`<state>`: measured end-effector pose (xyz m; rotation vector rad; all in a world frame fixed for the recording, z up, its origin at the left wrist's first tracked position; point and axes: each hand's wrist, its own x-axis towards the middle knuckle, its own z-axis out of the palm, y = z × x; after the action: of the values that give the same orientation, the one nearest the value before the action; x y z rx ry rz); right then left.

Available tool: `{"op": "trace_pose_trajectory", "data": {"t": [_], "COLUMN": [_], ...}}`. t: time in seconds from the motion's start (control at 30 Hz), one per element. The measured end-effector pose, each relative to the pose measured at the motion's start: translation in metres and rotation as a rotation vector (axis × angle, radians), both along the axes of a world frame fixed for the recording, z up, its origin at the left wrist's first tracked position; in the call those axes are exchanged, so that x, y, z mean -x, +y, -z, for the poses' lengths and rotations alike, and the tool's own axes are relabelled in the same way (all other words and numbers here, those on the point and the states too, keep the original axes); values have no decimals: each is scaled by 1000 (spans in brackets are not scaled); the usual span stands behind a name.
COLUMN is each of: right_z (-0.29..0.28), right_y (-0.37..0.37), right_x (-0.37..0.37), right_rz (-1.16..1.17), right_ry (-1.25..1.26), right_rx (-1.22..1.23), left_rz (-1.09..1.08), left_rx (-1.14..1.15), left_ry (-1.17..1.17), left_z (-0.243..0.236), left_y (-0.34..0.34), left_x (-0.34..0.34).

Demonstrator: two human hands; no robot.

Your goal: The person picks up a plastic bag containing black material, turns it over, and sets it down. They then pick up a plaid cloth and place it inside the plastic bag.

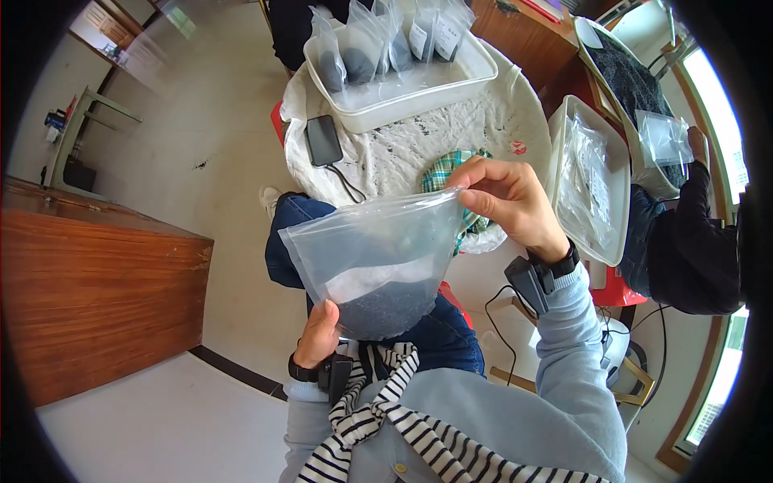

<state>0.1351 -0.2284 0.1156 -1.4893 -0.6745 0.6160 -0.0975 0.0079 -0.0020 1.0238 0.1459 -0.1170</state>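
A clear zip bag (386,241) hangs in front of me, its lower part filled with dark granules and a white label showing across its middle. My right hand (511,201) pinches the bag's upper right corner between thumb and fingers. Down at the bag's lower left, my left hand (319,334) grips its side with the thumb in front; the other fingers are hidden behind. Beyond the bag, a green checked cloth (443,167) lies on a white-covered round table (386,157), beside a dark phone (324,141) with a cord.
A white tray (378,117) with several filled bags stands at the table's far side. To the right, another white tray (622,193) holds flat clear bags (584,181). A person in dark clothes (684,249) holds a clear bag at far right. A wooden cabinet (105,298) stands left.
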Motion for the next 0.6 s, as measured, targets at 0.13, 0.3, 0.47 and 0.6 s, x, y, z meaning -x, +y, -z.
{"op": "trace_pose_trajectory", "data": {"t": [0.13, 0.3, 0.47, 0.6], "right_z": [0, 1, 2, 4], "right_y": [1, 2, 3, 4], "right_x": [0, 0, -1, -2], "right_rz": [6, 19, 23, 37], "right_ry": [-7, -9, -37, -65], "right_rx": [-3, 6, 11, 23], "left_rz": [10, 6, 2, -18], "left_rx": [15, 9, -13, -39], "left_ry": [-3, 3, -9, -1], "left_z": [0, -4, -3, -6], "left_y": [-1, -2, -2, -4], "left_x": [-1, -4, -5, -7]}}
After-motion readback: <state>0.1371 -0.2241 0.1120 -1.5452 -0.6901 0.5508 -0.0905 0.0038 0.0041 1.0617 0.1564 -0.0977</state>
